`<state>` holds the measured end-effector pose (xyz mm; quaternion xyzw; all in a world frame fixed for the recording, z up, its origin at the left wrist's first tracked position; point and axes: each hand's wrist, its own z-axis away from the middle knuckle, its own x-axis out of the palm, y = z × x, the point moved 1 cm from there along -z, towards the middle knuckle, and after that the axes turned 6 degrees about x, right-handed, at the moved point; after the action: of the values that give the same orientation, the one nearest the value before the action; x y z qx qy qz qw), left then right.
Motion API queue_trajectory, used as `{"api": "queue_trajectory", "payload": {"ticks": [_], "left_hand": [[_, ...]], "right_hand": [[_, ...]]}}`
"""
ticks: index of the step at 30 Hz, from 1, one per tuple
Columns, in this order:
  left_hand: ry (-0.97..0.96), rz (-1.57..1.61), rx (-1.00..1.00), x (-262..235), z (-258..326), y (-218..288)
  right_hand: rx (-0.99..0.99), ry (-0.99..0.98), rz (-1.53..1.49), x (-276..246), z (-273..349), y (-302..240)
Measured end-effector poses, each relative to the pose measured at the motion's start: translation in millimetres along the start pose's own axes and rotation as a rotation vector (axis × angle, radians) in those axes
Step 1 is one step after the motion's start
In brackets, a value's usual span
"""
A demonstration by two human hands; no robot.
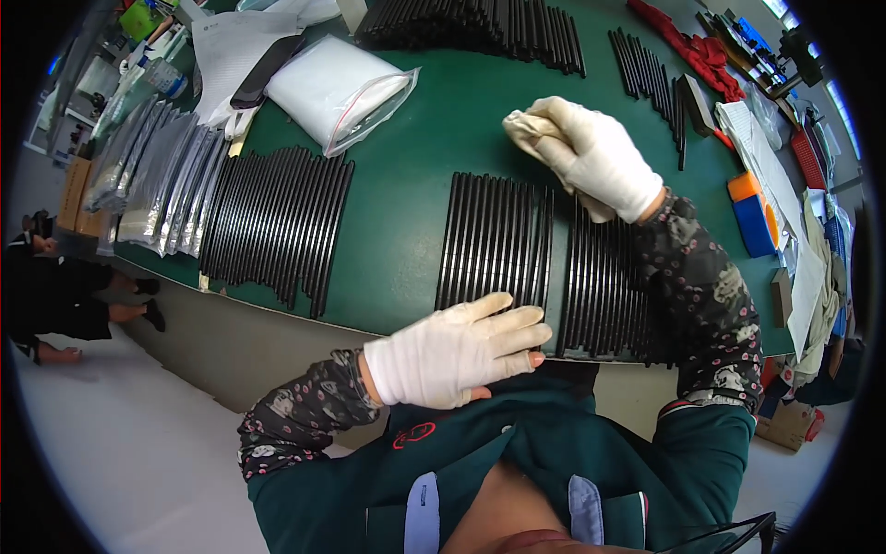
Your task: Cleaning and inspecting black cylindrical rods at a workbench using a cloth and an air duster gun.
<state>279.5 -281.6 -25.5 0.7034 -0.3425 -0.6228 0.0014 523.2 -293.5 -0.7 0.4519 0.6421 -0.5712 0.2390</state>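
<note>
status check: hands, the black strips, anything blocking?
Left hand flat on near ends of the row of black strips, holding nothing. Right hand clutches a cloth at the row's far end. Nothing lies across the strips.

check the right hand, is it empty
No, the right hand in a white glove is closed around a crumpled pale cloth above the rows of black strips on the green table.

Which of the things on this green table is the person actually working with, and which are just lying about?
In use:
left hand steadying the black strips
right hand holding a cloth

Lying about:
plastic bag
silver pouches
far strip row
red rag
orange-blue block
</note>
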Motion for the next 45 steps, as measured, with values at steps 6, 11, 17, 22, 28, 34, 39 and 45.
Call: {"api": "queue_trajectory", "payload": {"ticks": [6,11,17,22,28,34,39,45], "left_hand": [[0.294,-0.253,-0.039,-41,-6,-51],[0.069,-0.353,-0.203,-24,-35,-108],[0.001,-0.455,-0.137,-8,-42,-116],[-0.003,-0.399,-0.172,-8,-45,-109],[0.004,-0.408,-0.179,-7,-47,-109],[0.005,-0.410,-0.198,-12,-44,-115],[0.114,-0.418,-0.084,-12,-49,-112],[0.109,-0.454,-0.094,-5,-43,-104]], "right_hand": [[0.321,-0.046,-0.185,-31,45,-5],[0.334,-0.094,-0.230,-28,67,-28],[-0.292,-0.200,0.019,20,89,-45],[-0.594,-0.558,-0.171,32,112,-80],[-0.558,-0.117,0.044,63,90,-71],[-0.489,-0.450,-0.445,36,71,-107],[-0.514,-0.415,-0.101,34,77,-94],[-0.117,-0.027,0.009,-23,92,-48]]}}
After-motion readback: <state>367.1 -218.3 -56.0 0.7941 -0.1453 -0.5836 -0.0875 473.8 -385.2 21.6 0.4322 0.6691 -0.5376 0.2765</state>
